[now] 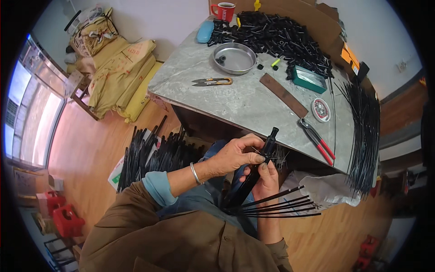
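Mostly grey table (244, 97) toward one o'clock, far side buried under black parts (281, 36). Black stick (269, 146) near centre, toward four o'clock, tip pointing one; lower end lost against dark clothing. Thin rods (283, 202) fan toward three, inner ends hidden. Left hand (242, 156): thumb and forefinger at stick; whether clamped, cannot tell. Right hand (266, 180): fingers clamped around stick, partly hidden. Wire (274, 158) at thumbs, hard to make out.

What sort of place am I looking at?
Probably a small workshop, perhaps in a home: there's a heap of small black tubular parts, metal pliers with red handles and stacked tan woven sacks.
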Tool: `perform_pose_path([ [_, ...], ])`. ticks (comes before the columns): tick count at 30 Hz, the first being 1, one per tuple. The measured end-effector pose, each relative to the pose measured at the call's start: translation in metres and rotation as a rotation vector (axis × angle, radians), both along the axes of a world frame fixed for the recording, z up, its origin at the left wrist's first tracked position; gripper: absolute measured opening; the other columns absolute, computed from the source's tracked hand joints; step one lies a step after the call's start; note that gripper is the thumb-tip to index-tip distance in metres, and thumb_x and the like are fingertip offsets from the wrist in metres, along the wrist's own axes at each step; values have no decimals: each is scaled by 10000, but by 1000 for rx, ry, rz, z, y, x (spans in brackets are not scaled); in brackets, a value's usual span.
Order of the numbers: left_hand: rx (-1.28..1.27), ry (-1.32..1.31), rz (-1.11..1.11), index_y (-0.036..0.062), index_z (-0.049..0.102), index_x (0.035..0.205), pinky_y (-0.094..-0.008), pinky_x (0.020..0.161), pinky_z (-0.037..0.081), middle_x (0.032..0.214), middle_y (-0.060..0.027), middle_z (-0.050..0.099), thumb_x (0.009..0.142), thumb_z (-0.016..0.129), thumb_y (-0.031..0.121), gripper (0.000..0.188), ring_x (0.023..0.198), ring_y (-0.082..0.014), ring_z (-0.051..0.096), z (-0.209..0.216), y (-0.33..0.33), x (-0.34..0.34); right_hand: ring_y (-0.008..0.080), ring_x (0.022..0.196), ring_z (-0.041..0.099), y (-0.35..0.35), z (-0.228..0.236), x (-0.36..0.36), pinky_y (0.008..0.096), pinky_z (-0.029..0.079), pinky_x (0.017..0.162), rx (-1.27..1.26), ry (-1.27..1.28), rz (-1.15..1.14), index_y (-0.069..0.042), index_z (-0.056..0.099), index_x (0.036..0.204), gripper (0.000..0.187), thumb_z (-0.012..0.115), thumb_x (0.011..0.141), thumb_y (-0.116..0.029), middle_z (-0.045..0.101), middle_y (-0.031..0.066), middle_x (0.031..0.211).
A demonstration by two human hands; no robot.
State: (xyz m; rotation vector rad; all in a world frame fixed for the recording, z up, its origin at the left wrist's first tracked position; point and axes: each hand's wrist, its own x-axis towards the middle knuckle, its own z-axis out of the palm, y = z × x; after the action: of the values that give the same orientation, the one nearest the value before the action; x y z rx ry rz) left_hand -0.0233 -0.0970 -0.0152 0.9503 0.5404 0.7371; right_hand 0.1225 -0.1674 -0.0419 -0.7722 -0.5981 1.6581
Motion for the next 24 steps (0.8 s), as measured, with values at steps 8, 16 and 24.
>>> perform_pose_path([
  [8,-40,-24,61,-32,569,1165,-217,435,513,1072,-30,460,902,628,123,311,568,-80,563,-10,-5,-1,176,712,618,4,5,-11,302,553,606,38,-49,-87,-18,582,1073,221,553,960,-206,617,98,817],
  [16,-54,-28,79,-20,562,1203,-215,434,507,1058,-10,434,924,599,134,321,552,-65,542,-8,-8,0,159,712,593,5,5,-14,289,517,549,62,-77,-111,-12,564,1101,231,539,967,-198,609,73,863],
  [24,-26,12,173,-47,543,1190,-185,415,487,1099,-23,436,920,602,134,330,568,-56,529,-8,-16,2,152,694,585,3,5,-17,282,507,524,61,-101,-138,-8,558,1098,229,534,972,-197,607,69,875],
])
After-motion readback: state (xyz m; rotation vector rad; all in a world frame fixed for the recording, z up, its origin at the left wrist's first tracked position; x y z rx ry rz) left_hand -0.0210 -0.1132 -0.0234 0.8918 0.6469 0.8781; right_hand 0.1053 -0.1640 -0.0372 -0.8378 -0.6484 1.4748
